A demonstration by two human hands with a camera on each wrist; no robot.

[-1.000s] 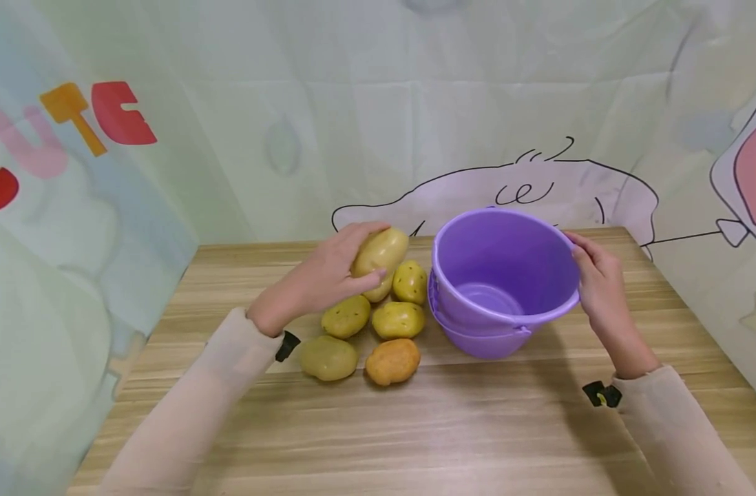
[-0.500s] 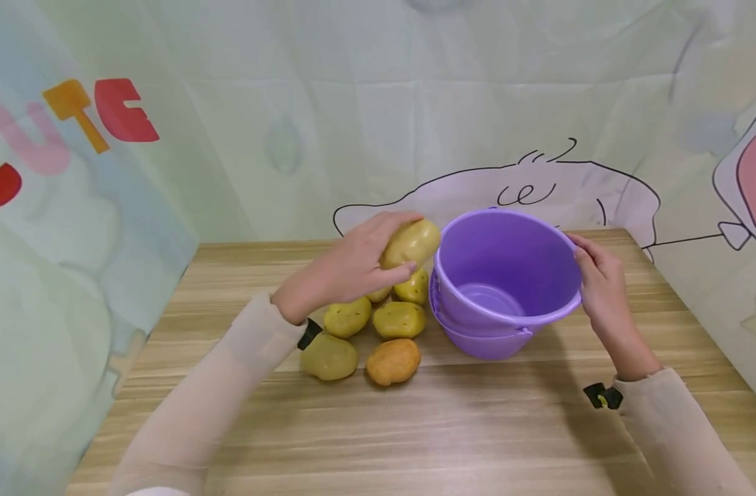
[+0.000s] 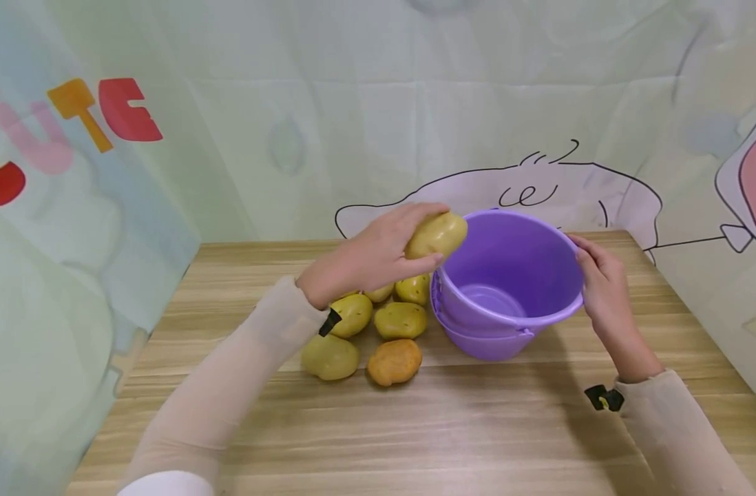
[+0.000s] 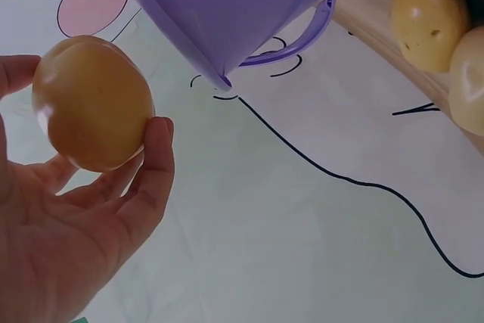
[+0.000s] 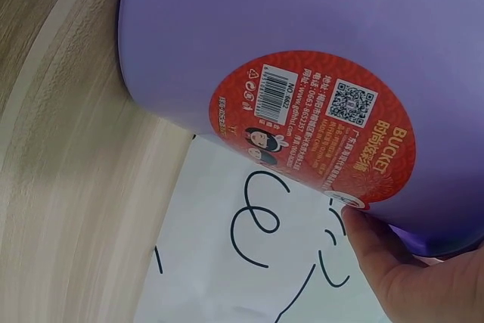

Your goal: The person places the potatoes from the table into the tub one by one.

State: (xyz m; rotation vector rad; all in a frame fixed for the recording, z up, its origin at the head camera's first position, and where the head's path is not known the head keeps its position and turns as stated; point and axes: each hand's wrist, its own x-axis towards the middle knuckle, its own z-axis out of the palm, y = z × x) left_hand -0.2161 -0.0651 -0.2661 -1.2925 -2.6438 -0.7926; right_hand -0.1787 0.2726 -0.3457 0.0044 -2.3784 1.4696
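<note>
My left hand (image 3: 384, 251) grips a pale yellow potato (image 3: 438, 235) at the upper left rim of a purple bucket (image 3: 477, 337). In the left wrist view the fingers and thumb curl round this potato (image 4: 94, 104), close to the bucket's rim. With thumb and fingers, my right hand (image 3: 604, 289) holds the bucket's right rim. The bucket tilts a little toward me, and its visible inside holds nothing. From the right wrist view, a red round label (image 5: 310, 126) shows on its outer wall.
Several potatoes lie left of the bucket, among them an orange-brown potato (image 3: 394, 362), a greenish potato (image 3: 330, 357) and a yellow potato (image 3: 401, 321). Part of the group is hidden under my left hand. A printed cloth (image 3: 279, 138) hangs behind the wooden table (image 3: 415, 441).
My left hand has carried the pale potato rightward and slightly up, from above the other potatoes to the bucket's rim. My right hand and the bucket stay in place.
</note>
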